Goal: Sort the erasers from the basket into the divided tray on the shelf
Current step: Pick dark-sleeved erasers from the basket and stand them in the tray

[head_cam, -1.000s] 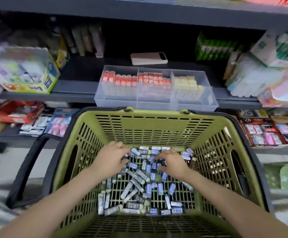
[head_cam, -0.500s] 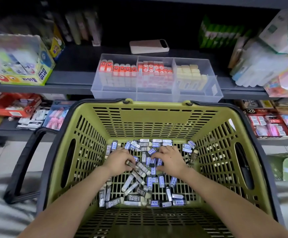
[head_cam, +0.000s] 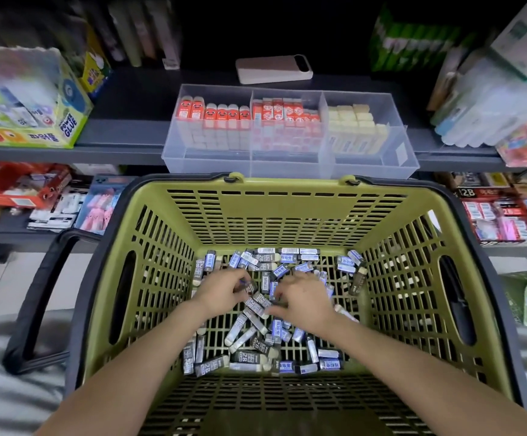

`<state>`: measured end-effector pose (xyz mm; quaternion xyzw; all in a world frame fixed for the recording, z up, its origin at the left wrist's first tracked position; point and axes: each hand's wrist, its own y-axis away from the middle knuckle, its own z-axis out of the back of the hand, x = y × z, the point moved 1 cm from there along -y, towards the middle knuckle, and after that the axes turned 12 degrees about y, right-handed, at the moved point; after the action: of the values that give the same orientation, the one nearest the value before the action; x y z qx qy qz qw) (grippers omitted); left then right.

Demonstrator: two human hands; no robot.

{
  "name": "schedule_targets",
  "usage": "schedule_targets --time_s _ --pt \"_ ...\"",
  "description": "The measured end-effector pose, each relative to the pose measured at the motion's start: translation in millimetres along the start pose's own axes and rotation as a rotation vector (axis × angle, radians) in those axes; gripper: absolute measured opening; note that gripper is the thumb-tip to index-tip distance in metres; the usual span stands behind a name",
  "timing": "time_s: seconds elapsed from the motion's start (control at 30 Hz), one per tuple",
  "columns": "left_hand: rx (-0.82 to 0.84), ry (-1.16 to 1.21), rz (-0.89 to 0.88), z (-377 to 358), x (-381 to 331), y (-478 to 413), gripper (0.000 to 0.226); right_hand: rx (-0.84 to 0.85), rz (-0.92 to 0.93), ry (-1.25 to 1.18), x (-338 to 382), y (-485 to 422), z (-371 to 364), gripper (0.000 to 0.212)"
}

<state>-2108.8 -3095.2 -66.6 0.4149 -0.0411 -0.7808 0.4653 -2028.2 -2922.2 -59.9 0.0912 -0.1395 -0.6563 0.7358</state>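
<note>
Erasers [head_cam: 246,357] in blue and dark sleeves lay scattered on the floor of the green basket [head_cam: 284,212]. Left hand [head_cam: 223,291] was down among them, fingers curled round one; right hand [head_cam: 301,300] hovered just beside it, fingers bent over the pile, its grasp impossible to tell. Clear divided tray [head_cam: 287,166] sat on the far shelf [head_cam: 123,133], holding red and cream erasers.
</note>
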Motion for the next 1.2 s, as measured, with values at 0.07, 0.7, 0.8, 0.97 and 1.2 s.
schedule_targets --time_s 0.07,0.7,0.8,0.97,1.2 --pt "-0.008 0.093 0.121 8 -5 1 0.030 0.039 -0.001 0.062 20 -6 -11 0.055" --pt "-0.248 1.643 0.486 94 -65 68 0.005 0.217 -0.108 -0.234 71 -9 -20 0.052" --pt "-0.246 1.640 0.490 94 -64 69 0.005 0.249 -0.086 -0.211 65 -12 -22 0.052" --pt "-0.263 1.607 0.520 88 -62 68 0.006 0.354 -0.176 -0.505 54 -3 -14 0.069" --pt "-0.144 1.582 0.608 61 -65 62 0.035 -0.107 -0.425 -1.294 37 12 75 0.032"
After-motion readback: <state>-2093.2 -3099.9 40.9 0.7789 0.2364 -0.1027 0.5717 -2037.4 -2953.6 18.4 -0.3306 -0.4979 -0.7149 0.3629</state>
